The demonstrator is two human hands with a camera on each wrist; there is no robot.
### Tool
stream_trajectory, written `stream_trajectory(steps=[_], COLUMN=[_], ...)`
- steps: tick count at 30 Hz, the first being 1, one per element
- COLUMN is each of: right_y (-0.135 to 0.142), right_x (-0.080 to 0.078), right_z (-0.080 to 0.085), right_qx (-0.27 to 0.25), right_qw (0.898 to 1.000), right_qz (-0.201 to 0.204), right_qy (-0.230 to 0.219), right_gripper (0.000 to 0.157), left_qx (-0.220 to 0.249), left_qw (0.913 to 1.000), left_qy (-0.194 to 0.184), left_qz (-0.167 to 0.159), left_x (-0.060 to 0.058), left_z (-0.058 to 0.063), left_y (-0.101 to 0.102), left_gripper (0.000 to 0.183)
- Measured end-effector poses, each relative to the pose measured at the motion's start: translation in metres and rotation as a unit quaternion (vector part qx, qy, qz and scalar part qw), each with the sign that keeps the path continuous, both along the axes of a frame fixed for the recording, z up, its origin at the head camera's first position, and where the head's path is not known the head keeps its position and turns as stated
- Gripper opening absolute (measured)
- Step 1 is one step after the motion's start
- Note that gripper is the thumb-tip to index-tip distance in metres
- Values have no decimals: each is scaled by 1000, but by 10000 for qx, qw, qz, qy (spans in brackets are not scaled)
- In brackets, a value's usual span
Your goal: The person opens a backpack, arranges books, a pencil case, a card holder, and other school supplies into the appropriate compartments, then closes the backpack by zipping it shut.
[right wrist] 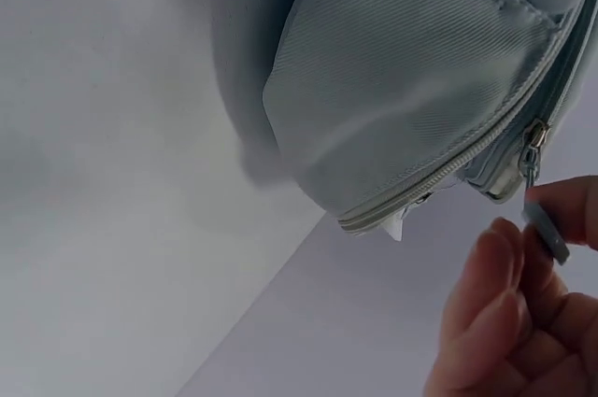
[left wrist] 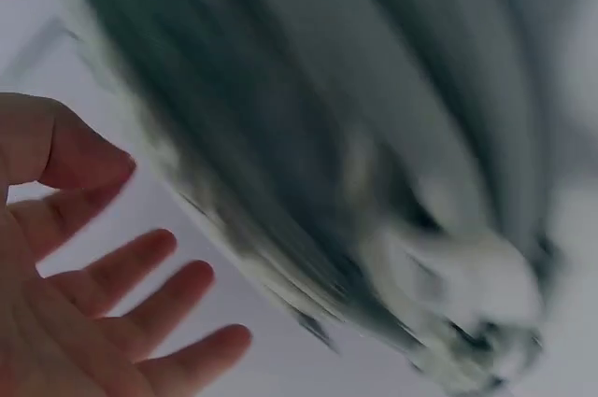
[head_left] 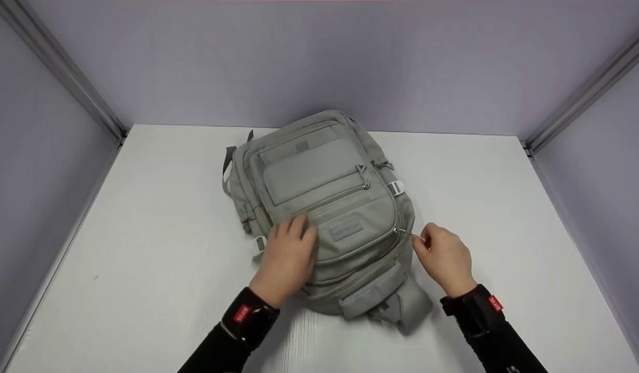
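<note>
A grey-green backpack [head_left: 314,171] lies front side up and slightly turned. At the lower right corner of its front pocket, my right hand [head_left: 446,259] pinches a zipper pull [right wrist: 548,233] between thumb and finger. The cord from the slider [right wrist: 535,134] runs taut to the fingertips. My left hand [head_left: 288,256] is over the lower left of the bag, beside the label patch [head_left: 346,230]. In the left wrist view its fingers are spread and lightly bent, with nothing between them, next to the blurred bag side [left wrist: 280,117].
The backpack rests on a white table [head_left: 158,233] enclosed by pale walls [head_left: 319,62] at the back and sides. A second zipper pull [head_left: 366,184] lies on the upper pocket. A wide strap [head_left: 415,305] sticks out at the lower right, and a white buckle [head_left: 396,187] is at the right side.
</note>
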State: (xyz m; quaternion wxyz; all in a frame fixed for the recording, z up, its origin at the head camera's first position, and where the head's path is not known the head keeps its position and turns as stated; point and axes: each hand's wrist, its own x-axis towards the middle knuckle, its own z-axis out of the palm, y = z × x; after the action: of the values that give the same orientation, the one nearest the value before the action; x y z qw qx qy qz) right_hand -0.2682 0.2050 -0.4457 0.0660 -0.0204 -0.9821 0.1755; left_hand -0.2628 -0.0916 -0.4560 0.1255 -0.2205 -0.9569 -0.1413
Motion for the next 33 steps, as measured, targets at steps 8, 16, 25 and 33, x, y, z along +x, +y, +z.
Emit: stream_trajectory(steps=[8,16,25,33], right_y=[-8,-9,-6,-11], right_x=[8,10,11,1], right_z=[-2,-2,-7,-9], right_qx=[-161,-242,17,46], right_qw=[9995,9985,9979,9974], right_qz=[129,158,346,374], right_qy=[248,473,540,622], right_gripper=[22,22,22,19], left_qx=[-926,-2384,-2248,-991], left_qw=[9948,9675,9722,9893], left_qy=[-179,420,661,148], left_qz=[394,734,-53,-1058], left_x=[15,10,4,-8], left_z=[-5,-16,-17,-21], left_y=[64,81,49,4], left_gripper=[29,15,14,15])
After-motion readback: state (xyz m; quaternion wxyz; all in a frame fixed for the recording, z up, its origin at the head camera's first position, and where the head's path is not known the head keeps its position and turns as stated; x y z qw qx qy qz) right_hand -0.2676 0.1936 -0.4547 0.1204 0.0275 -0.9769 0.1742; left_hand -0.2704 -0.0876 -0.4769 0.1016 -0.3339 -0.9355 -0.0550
